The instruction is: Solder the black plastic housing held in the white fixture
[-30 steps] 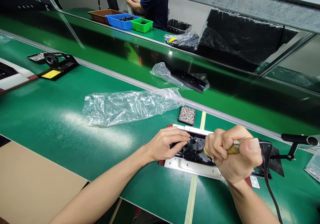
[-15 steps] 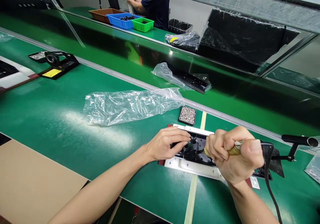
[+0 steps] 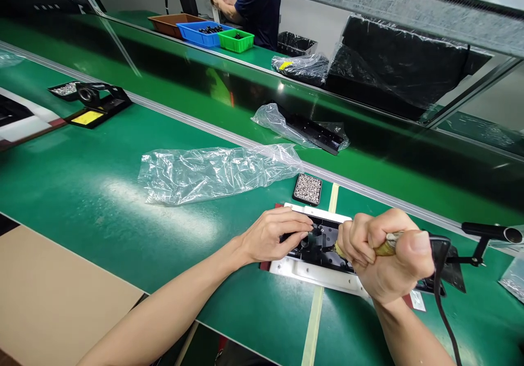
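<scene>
Snugly around a corded tool (image 3: 385,249), right hand (image 3: 387,257); left hand (image 3: 275,235), grip unclear; white label (image 3: 418,300) illegible.

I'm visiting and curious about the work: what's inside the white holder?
A black part lies inside the white holder, its middle showing. The left hand and right hand hide portions; what's beneath them cannot be seen.

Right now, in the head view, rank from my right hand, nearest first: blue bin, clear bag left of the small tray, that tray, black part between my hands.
From your right hand:
1. Black part: just to its left.
2. Small tray: forward and left.
3. Clear bag: farther left.
4. Blue bin: far ahead, left.
</scene>
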A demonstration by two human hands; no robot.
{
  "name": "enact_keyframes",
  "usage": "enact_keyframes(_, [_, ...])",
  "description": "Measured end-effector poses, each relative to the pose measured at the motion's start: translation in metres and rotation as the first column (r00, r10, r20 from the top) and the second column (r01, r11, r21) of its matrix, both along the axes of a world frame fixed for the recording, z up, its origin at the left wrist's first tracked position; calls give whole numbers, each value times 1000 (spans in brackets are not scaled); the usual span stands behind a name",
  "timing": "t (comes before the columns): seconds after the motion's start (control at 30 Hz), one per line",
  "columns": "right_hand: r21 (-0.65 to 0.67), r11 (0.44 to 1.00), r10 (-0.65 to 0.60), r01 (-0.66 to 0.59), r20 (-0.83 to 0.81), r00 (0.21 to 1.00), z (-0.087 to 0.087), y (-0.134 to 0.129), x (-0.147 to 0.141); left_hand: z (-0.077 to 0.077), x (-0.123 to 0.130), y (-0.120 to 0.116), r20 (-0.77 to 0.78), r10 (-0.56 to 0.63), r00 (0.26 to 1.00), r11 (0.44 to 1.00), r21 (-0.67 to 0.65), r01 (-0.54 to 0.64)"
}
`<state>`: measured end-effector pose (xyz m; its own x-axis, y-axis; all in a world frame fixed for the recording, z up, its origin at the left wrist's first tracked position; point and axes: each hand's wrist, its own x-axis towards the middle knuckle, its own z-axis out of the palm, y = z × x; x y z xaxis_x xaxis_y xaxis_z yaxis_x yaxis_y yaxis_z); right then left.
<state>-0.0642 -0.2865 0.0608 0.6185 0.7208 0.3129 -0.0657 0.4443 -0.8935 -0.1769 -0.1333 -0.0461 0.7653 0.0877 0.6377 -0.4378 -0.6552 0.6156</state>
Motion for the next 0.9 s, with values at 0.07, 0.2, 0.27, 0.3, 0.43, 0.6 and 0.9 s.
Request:
enact_keyframes(0.07, [7, 1000, -12, 12, -4, 1000, 0, 1, -1, 0, 0, 0, 4, 0, 1000, 1000, -1, 0])
enact_keyframes(0.2, [10, 1000, -13, 13, -2, 1000, 0, 1, -2, -1, 1, 0, 11, -1, 1000, 1000, -3, 1])
enact_keyframes(0.27, [11, 1000, -9, 9, -1, 1000, 0, 1, -2, -1, 1, 0, 11, -3, 1000, 1000, -8, 3])
enact_keyframes(0.3, [11, 1000, -7, 7, 1, 1000, 0, 1, -2, -1, 1, 0, 10, -5, 1000, 1000, -10, 5])
enact_keyframes(0.43, [-1, 1000, -2, 2, 16, 1000, 1, 1, -1, 0, 0, 0, 2, -5, 1000, 1000, -11, 5])
enact_keyframes(0.6, [-12, 1000, 7, -7, 40, 999, 1, 1, 0, 1, 0, 0, 1, -5, 1000, 1000, -11, 6])
enact_keyframes(0.9, [8, 1000, -4, 4, 13, 1000, 1, 2, -2, -1, 0, 0, 10, -3, 1000, 1000, -9, 3])
